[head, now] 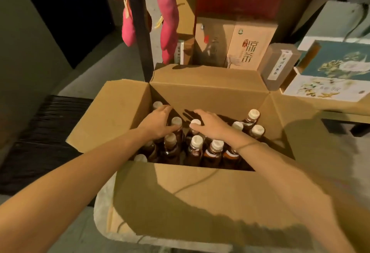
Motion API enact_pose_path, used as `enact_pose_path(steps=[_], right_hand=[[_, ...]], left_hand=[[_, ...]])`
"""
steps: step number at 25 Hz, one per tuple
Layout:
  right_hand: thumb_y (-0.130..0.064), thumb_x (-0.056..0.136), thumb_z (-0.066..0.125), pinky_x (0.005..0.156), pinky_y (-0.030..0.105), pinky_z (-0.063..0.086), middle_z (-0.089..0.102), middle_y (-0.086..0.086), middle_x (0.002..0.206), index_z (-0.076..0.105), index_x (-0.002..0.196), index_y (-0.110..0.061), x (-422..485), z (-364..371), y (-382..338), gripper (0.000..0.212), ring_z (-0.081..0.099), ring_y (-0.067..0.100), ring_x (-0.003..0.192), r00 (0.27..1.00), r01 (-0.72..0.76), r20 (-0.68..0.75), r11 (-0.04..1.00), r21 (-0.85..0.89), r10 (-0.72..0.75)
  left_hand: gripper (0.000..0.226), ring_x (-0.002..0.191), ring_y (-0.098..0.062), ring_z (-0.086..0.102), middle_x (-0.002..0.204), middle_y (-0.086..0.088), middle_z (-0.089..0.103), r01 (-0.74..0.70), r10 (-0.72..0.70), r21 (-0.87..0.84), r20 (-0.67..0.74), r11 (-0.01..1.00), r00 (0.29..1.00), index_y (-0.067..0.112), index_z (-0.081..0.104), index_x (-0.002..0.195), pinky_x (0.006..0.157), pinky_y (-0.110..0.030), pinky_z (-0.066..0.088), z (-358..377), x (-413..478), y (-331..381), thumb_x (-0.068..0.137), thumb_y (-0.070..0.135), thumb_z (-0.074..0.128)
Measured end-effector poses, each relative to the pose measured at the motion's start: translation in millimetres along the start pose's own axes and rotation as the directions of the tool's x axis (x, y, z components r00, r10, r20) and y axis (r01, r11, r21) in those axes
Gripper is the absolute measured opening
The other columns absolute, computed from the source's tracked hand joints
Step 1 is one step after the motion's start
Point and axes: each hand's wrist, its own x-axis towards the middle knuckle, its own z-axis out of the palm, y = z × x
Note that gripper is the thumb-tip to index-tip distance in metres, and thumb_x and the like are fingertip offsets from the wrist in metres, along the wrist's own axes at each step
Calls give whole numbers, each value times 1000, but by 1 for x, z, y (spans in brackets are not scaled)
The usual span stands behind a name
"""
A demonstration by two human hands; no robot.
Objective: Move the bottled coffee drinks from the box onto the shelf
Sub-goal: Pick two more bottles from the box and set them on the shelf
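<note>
Reaching into the open cardboard box [210, 92], the person has both hands down among the bottled coffee drinks [215, 150], which stand upright and close-packed with white caps showing. The left hand [158, 122] has its thumb against one bottle's neck just under the cap, with the fingers reaching behind. Whether that grip has closed I cannot tell. The right hand [212, 124] lies over the caps with fingers nearly straight, thumb touching one cap and holding nothing.

None of these bottles shows on the shelf [320, 105] beyond the box, so I'd judge the job barely begun, with almost everything left to move.

The box sits on something pale grey [102, 212] that I can't identify. The shelf carries tea cartons [250, 46] and gift boxes [340, 60]. Pink ornaments [169, 22] hang beside a black post [140, 22] above the grey floor [124, 56]. The light is dim and yellow.
</note>
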Motion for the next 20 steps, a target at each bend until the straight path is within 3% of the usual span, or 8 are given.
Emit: enact_pose_path(steps=[4, 8, 11, 14, 16, 20], right_hand=[[-27, 91, 59, 111, 36, 30, 33, 8, 151, 27, 147, -11, 18, 9, 13, 66, 32, 24, 139, 999, -8, 46, 990, 140, 2], [-23, 87, 65, 109, 32, 30, 33, 8, 151, 29, 145, -10, 41, 19, 20, 70, 32, 23, 138, 989, -29, 147, 984, 173, 3], [-17, 82, 70, 107, 32, 32, 37, 8, 147, 35, 142, -11, 55, 22, 29, 70, 35, 24, 135, 985, -107, 159, 960, 260, 67], [-8, 75, 76, 106, 37, 37, 52, 9, 132, 49, 129, -10, 59, 30, 43, 60, 47, 25, 125, 982, -146, 157, 943, 300, 102], [-7, 74, 76, 104, 41, 40, 58, 7, 122, 54, 121, -13, 61, 36, 49, 53, 52, 25, 119, 979, -159, 174, 933, 322, 107], [-13, 76, 75, 98, 41, 45, 62, 2, 111, 58, 108, -18, 65, 39, 49, 37, 56, 22, 110, 968, -199, 212, 931, 306, 137]], left_hand=[[68, 130, -23, 44, 142, -7, 45, 81, -74, -148, 53, 986, 996, 14, 28, 145, 103, -33, 38, 10, 17, 1, 88, 30, 62], [70, 130, -24, 43, 140, -7, 46, 217, -177, -281, 160, 935, 971, 10, 34, 141, 104, -30, 36, 32, 35, -7, 82, 23, 70], [60, 119, -17, 48, 122, -4, 53, 344, -264, -364, 252, 865, 931, 8, 47, 131, 98, -27, 36, 44, 47, -14, 78, 15, 73], [50, 111, -14, 47, 118, -4, 56, 446, -313, -399, 356, 801, 881, 6, 53, 126, 91, -26, 34, 48, 55, -14, 79, 8, 71], [53, 120, -22, 48, 124, -7, 57, 465, -313, -377, 399, 801, 862, 7, 51, 128, 97, -31, 36, 49, 60, -16, 78, 5, 71], [54, 119, -27, 51, 121, -11, 60, 452, -303, -362, 398, 815, 866, 7, 55, 125, 101, -39, 38, 52, 64, -22, 75, 5, 74]])
